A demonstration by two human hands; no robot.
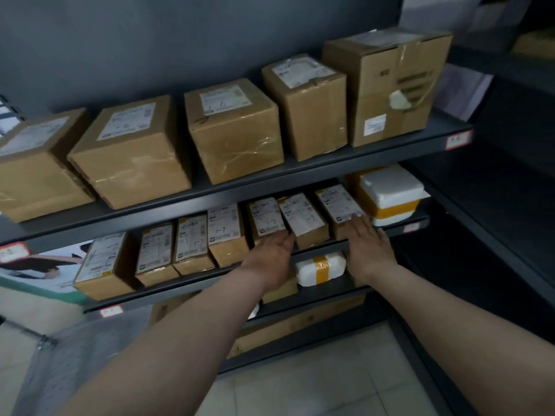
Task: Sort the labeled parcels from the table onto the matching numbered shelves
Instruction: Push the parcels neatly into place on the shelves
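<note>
On the middle shelf (192, 280), at 12 o'clock from the wearer: one row of small brown parcels, labels upward, several hand-marked 1-7. The shelf tag (111, 311), at 8 o'clock on the shelf's edge, appears to read 1-7 too, so the row likely sits where it belongs.

Item being handled: skewed parcel (303, 223), marked 1-7, lying askew between its neighbours.
- Left hand (270, 250), at the parcel's 7 o'clock: fingers straight, palm turned inward against its front corner, grasping nothing.
- Right hand (368, 244), at 4 o'clock: fingers straight and flat on the neighbouring parcel (339, 208), nothing grasped.

The flanking palms probably serve to square the parcel into line.

Also present:
- 1-6 box (129, 151), at 11 o'clock on the upper shelf (270, 175).
- Foam box (390, 196), yellow-taped, at 2 o'clock, ending the row.
- Second foam box (319, 268), one shelf lower.
</note>
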